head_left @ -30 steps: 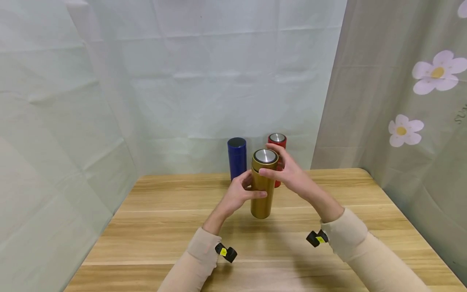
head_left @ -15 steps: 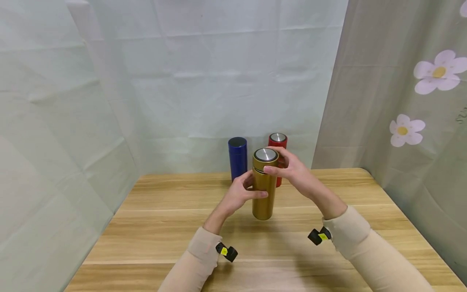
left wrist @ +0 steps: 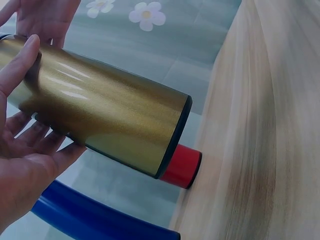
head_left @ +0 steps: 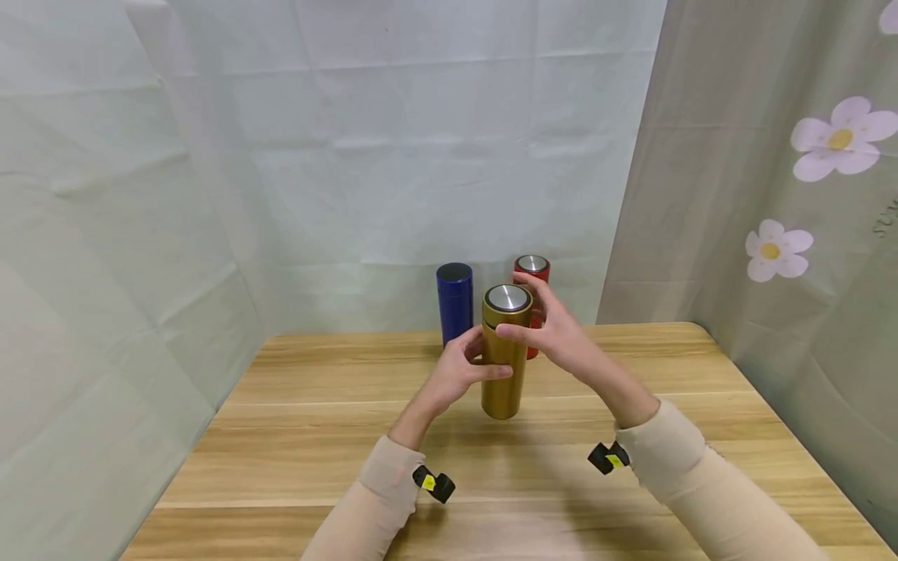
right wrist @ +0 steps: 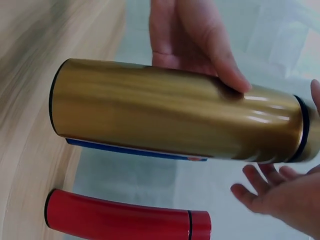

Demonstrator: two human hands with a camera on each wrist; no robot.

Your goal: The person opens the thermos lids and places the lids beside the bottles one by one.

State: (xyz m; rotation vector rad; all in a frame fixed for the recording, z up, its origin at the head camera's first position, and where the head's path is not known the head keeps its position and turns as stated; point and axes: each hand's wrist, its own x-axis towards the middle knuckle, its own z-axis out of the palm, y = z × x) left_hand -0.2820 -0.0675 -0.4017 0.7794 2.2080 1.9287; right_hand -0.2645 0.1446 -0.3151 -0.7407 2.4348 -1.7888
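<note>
In the head view, my left hand [head_left: 456, 374] grips a gold thermos [head_left: 502, 382] round its body, thumb across the front. The thermos is held nearly upright; in the left wrist view its dark base hangs apart from the table. My right hand [head_left: 557, 331] is spread around the gold lid [head_left: 508, 298] with its brushed silver top. From the right wrist view, the right fingers [right wrist: 257, 192] stand loosely extended beside the lid end. A dark band [right wrist: 302, 129] separates lid and body. Behind stand a blue thermos [head_left: 456, 304] and a red thermos [head_left: 533, 266], partly hidden by my right hand.
The wood-grain table [head_left: 295, 436] reaches back to a pale curtain [head_left: 393, 179]. On the right hangs a grey curtain [head_left: 708, 195] with printed flowers. The blue and red thermoses stand near the table's back edge.
Half a second ago my right fingers lay closer about the lid, with the hand further right. Now they are spread wider and back left, as one second ago. The left hand keeps its grip.
</note>
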